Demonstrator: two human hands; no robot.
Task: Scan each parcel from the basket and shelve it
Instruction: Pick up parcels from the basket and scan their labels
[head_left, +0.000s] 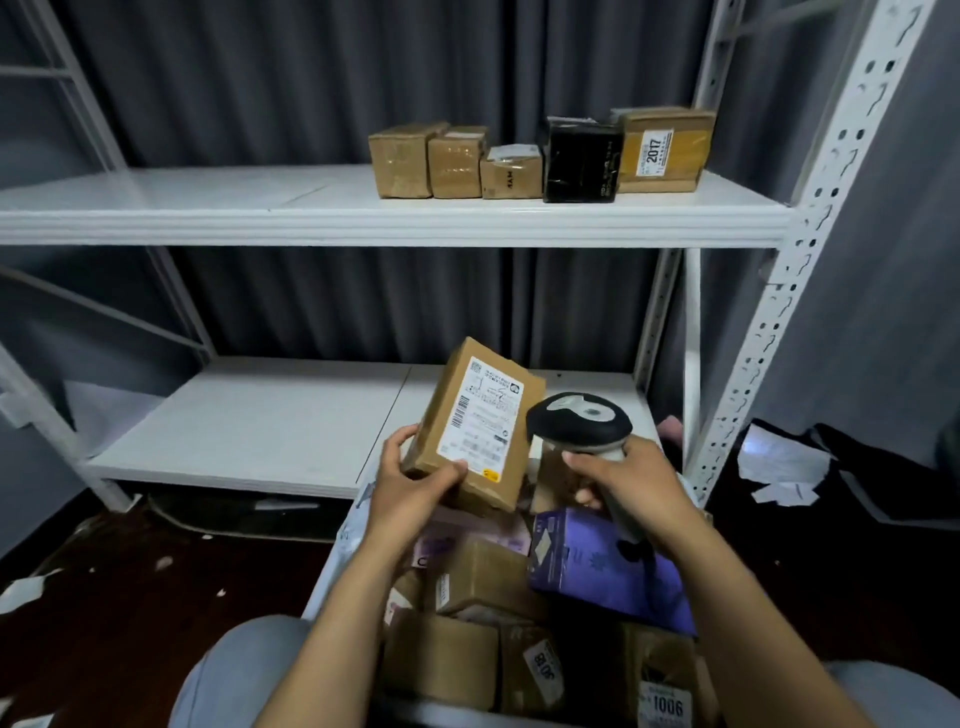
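Note:
My left hand (410, 480) grips a brown cardboard parcel (452, 400) by its lower end, tilted, with its white shipping label facing up. My right hand (631, 480) holds a black and grey barcode scanner (579, 421), whose head sits right beside the parcel's label. Below both hands is the basket (337, 540), full of several parcels: brown boxes (483, 577) and a purple box (597, 566). On the upper shelf (311, 213) stands a row of several parcels (457, 161), among them a black one (582, 161).
The white metal rack has a bare lower shelf (249, 421) just beyond my hands and a perforated upright (795, 260) at the right. Paper scraps litter the dark floor (130, 587) at the left; dark bags and papers (779, 462) lie at the right.

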